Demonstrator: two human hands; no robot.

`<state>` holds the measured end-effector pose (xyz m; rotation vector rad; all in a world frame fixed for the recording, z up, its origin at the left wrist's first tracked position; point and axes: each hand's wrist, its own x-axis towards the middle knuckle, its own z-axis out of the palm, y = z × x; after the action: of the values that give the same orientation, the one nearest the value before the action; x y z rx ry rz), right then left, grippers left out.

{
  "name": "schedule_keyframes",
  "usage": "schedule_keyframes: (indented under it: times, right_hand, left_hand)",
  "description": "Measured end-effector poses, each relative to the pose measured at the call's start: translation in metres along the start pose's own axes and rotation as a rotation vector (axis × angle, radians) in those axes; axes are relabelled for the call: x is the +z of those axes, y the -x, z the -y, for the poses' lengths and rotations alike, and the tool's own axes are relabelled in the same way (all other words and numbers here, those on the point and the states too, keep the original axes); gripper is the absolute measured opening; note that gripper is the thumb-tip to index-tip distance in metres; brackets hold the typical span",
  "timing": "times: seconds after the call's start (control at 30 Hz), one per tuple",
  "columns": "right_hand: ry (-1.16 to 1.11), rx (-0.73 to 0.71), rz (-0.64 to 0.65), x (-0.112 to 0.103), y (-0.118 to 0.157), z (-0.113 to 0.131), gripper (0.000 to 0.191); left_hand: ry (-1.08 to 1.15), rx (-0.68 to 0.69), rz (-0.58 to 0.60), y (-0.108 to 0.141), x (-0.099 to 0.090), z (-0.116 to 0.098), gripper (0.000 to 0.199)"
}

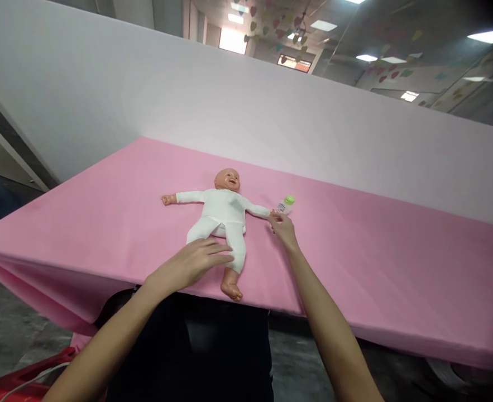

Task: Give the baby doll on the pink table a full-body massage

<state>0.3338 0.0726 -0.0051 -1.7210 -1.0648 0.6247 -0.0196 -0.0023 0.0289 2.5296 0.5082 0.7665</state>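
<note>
A baby doll (224,206) with a white cloth body lies on its back on the pink-covered table, head toward the wall. My left hand (200,258) is over the doll's legs with fingers stretched out; it hides one of the doll's feet. My right hand (283,228) is at the doll's hand on the right side, its thumb and fingers pinched together around it. Just beyond that hand stands a small clear bottle (286,205) with a green cap and a printed label.
The pink tablecloth (376,251) covers the table and hangs over its front edge. Behind it rises a white partition (271,111). A red plastic chair or stool (32,374) with a white cable is at the lower left.
</note>
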Motion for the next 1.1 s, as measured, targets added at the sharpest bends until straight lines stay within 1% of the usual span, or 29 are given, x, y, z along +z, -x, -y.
schedule_keyframes:
  times: [0.07, 0.1, 0.17, 0.23, 0.27, 0.3, 0.37, 0.47, 0.53, 0.6, 0.67, 0.73, 0.8, 0.83, 0.87, 0.9, 0.93, 0.97, 1.0, 1.03, 1.07, 1.1]
  right_hand:
    - [0.038, -0.033, 0.189, -0.008, 0.035, 0.006, 0.032]
    - [0.019, -0.038, 0.292, -0.013, 0.054, 0.008, 0.037]
    - [-0.006, -0.013, 0.465, -0.024, 0.091, 0.005, 0.049]
    - [-0.016, 0.063, 0.606, -0.034, 0.124, -0.004, 0.057]
    - [-0.022, 0.116, 0.647, -0.039, 0.14, -0.011, 0.061]
    - [-0.038, 0.172, 0.655, -0.042, 0.154, -0.018, 0.066]
    - [-0.115, 0.267, 0.602, -0.042, 0.178, -0.031, 0.076]
    - [-0.296, 0.323, 0.446, -0.029, 0.203, -0.039, 0.085]
    - [-0.384, 0.322, 0.35, -0.017, 0.211, -0.037, 0.081]
    - [-0.425, 0.315, 0.266, -0.004, 0.215, -0.033, 0.074]
    - [-0.42, 0.309, 0.193, 0.005, 0.216, -0.03, 0.072]
    - [-0.375, 0.289, 0.145, 0.009, 0.215, -0.031, 0.073]
    - [-0.289, 0.235, 0.123, 0.01, 0.215, -0.035, 0.07]
    - [-0.235, 0.203, 0.112, 0.009, 0.214, -0.037, 0.066]
    - [-0.18, 0.175, 0.099, 0.007, 0.214, -0.038, 0.062]
    - [-0.134, 0.154, 0.083, 0.006, 0.214, -0.04, 0.058]
    - [-0.109, 0.144, 0.065, 0.004, 0.214, -0.041, 0.056]
    - [-0.115, 0.145, 0.052, 0.004, 0.214, -0.042, 0.055]
    - [-0.152, 0.154, 0.046, 0.003, 0.214, -0.042, 0.056]
    - [-0.212, 0.165, 0.046, 0.004, 0.214, -0.042, 0.058]
    - [-0.278, 0.178, 0.048, 0.004, 0.213, -0.043, 0.062]
    - [-0.339, 0.191, 0.051, 0.005, 0.213, -0.043, 0.066]
  left_hand:
    - [-0.207, 0.151, 0.095, -0.032, 0.015, 0.006, 0.044]
    - [-0.287, 0.222, 0.141, -0.046, 0.022, 0.011, 0.042]
    - [-0.398, 0.342, 0.248, -0.067, 0.035, 0.02, 0.03]
    - [-0.454, 0.407, 0.338, -0.081, 0.044, 0.028, 0.018]
    - [-0.47, 0.415, 0.356, -0.086, 0.046, 0.03, 0.017]
    - [-0.482, 0.413, 0.353, -0.089, 0.048, 0.031, 0.017]
    - [-0.502, 0.404, 0.301, -0.093, 0.051, 0.032, 0.02]
    - [-0.528, 0.398, 0.216, -0.097, 0.055, 0.031, 0.026]
    - [-0.535, 0.384, 0.188, -0.1, 0.059, 0.032, 0.027]
    - [-0.545, 0.362, 0.175, -0.102, 0.062, 0.031, 0.026]
    - [-0.548, 0.344, 0.162, -0.102, 0.063, 0.031, 0.024]
    - [-0.512, 0.357, 0.148, -0.1, 0.06, 0.032, 0.025]
    - [-0.408, 0.375, 0.114, -0.096, 0.05, 0.04, 0.029]
    - [-0.343, 0.354, 0.063, -0.092, 0.042, 0.046, 0.032]
    - [-0.288, 0.293, -0.021, -0.086, 0.032, 0.056, 0.035]
    - [-0.251, 0.185, -0.132, -0.08, 0.021, 0.067, 0.037]
    - [-0.242, 0.028, -0.268, -0.072, 0.008, 0.081, 0.035]
    - [-0.271, -0.164, -0.393, -0.063, -0.005, 0.097, 0.032]
    - [-0.323, -0.368, -0.484, -0.053, -0.019, 0.113, 0.03]
    - [-0.382, -0.548, -0.513, -0.042, -0.031, 0.13, 0.031]
    - [-0.445, -0.684, -0.52, -0.032, -0.043, 0.146, 0.033]
    - [-0.5, -0.782, -0.486, -0.022, -0.052, 0.161, 0.033]
